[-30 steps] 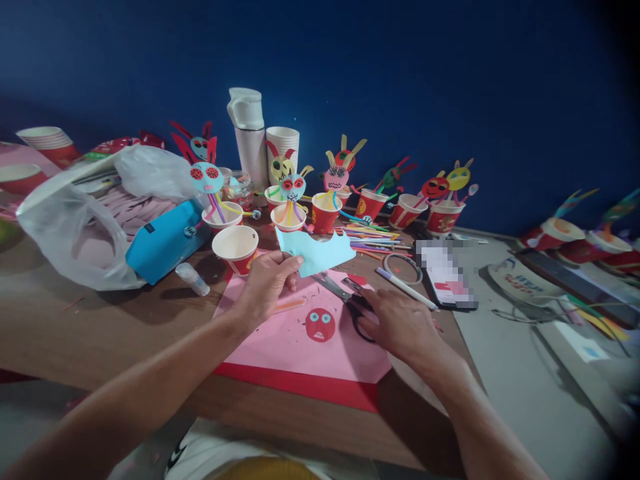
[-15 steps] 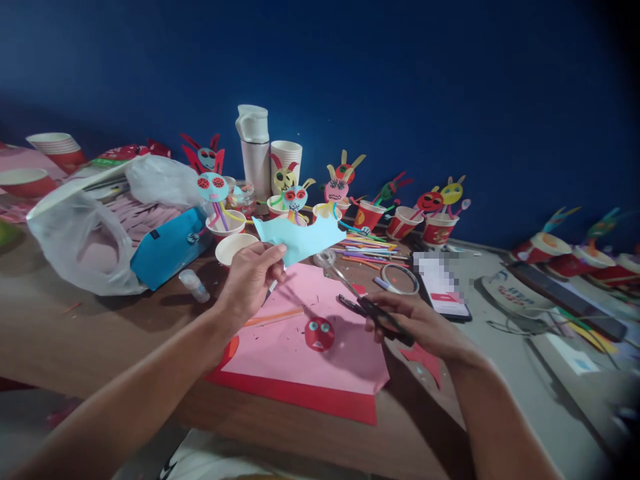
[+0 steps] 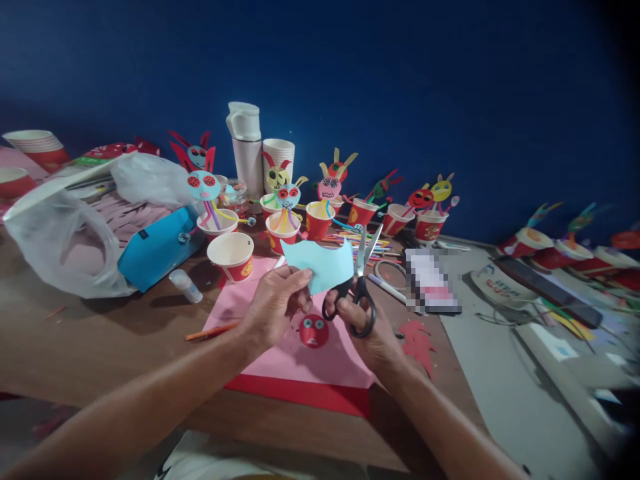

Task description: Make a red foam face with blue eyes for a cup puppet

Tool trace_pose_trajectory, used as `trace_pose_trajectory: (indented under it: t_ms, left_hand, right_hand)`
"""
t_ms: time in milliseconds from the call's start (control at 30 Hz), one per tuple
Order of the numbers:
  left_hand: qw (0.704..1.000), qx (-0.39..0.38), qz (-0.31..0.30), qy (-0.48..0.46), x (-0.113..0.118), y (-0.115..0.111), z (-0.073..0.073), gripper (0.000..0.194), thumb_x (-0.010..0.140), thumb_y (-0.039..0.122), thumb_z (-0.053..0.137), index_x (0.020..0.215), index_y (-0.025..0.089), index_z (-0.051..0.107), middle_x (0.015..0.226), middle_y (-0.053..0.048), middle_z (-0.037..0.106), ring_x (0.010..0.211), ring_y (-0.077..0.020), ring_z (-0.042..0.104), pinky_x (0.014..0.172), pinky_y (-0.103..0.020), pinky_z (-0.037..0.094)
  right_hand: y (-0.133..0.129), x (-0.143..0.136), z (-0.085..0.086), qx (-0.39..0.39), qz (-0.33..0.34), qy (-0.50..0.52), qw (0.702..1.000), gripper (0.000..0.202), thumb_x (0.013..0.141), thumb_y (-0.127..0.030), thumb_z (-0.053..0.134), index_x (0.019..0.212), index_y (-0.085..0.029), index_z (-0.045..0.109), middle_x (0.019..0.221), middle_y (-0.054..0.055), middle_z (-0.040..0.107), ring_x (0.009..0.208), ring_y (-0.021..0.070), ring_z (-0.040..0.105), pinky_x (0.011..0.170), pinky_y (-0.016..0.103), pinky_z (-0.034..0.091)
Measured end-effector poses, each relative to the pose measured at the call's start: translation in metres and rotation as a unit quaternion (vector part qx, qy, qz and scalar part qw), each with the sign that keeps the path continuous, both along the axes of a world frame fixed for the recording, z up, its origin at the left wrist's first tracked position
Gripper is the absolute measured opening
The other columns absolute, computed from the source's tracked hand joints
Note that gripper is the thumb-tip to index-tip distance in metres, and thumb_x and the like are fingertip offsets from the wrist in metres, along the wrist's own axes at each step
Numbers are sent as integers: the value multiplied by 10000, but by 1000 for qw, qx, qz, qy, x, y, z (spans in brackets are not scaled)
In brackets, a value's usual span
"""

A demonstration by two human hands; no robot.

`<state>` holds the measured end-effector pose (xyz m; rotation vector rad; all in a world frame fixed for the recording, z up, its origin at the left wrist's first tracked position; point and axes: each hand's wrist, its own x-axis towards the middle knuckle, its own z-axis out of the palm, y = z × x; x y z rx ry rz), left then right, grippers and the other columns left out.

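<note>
Between thumb and fingers, my left hand (image 3: pixel 273 303) pinches a light blue piece of paper (image 3: pixel 323 263) with a curved, cut upper edge. My right hand (image 3: pixel 370 330) has its fingers in the black handles of a pair of scissors (image 3: pixel 361 273). The blades point up and stand apart, just right of the paper's right edge. Below both hands lies a pink sheet (image 3: pixel 280 370) on top of a red sheet (image 3: pixel 325 395). On the pink sheet rests a red paper disc (image 3: pixel 314 332) with two pale blue eyes and a small mouth piece.
Paper cups with paper-faced figures (image 3: pixel 283 220) line the back, near a white flask (image 3: pixel 247 150). An empty cup (image 3: pixel 231 257) and glue stick (image 3: pixel 186 285) stand left, by a plastic bag (image 3: pixel 75 247). Red scraps (image 3: pixel 417 347), a tape roll (image 3: pixel 393 275) and a phone (image 3: pixel 431 280) lie right.
My right hand has turned the scissors upright, opened their blades and brought them beside the blue paper. My left hand has moved slightly right and lower with the paper. The view has shifted a little.
</note>
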<state>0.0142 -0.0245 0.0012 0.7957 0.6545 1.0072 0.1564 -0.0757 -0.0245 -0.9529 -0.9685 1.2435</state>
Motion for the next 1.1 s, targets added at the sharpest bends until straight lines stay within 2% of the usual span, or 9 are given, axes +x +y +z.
trace_pose_trajectory:
  t_ms: [100,233,333,500,700,933,1100]
  left_hand:
    - [999,22,-2,36,6,-5,-7,252,697,287,678,562,148,517,402,48,495,379,-61,452,412,-175,346]
    - [995,39,18,88,10,-9,-13,241,691,289,678,569,145,529,405,43,507,376,-66,458,398,-174,343]
    - [992,45,28,111,11,-11,-16,238,693,288,676,566,143,537,405,45,510,355,-55,439,383,-171,333]
    - [986,70,36,145,14,-13,-21,241,698,302,673,566,140,554,409,41,517,354,-52,438,378,-169,328]
    - [983,78,37,162,15,-14,-22,226,699,281,662,567,129,558,411,34,521,369,-42,430,389,-152,316]
    - [988,52,15,144,16,-12,-26,225,675,297,687,594,122,571,419,32,527,382,-48,447,406,-153,339]
    - [991,30,-12,127,16,-12,-24,229,656,309,702,627,114,585,433,29,535,386,-50,453,401,-152,343]
  right_hand:
    - [-1,-4,-5,13,-23,12,1000,172,727,-279,688,827,-186,584,779,0,580,734,139,532,713,267,438]
    - [-1,-5,-2,43,-66,15,997,214,727,-231,687,911,-196,582,802,-9,618,724,134,544,709,265,454]
    - [-1,-5,-1,59,-78,-9,995,222,728,-214,683,923,-192,579,833,1,640,764,147,564,765,285,462]
    - [-2,-6,-3,37,-96,-37,994,266,725,-200,681,965,-194,568,850,-5,637,742,136,564,742,271,474]
    - [-2,-4,-3,26,-112,-58,992,289,699,-142,671,971,-191,589,878,-21,631,747,113,563,739,233,463]
    - [-2,-4,-6,41,-125,-57,990,289,702,-138,663,979,-192,598,898,-16,630,760,114,563,734,231,465]
    - [-2,-3,-7,51,-133,-58,988,292,678,-74,629,936,-207,604,778,-54,599,658,85,524,627,186,450]
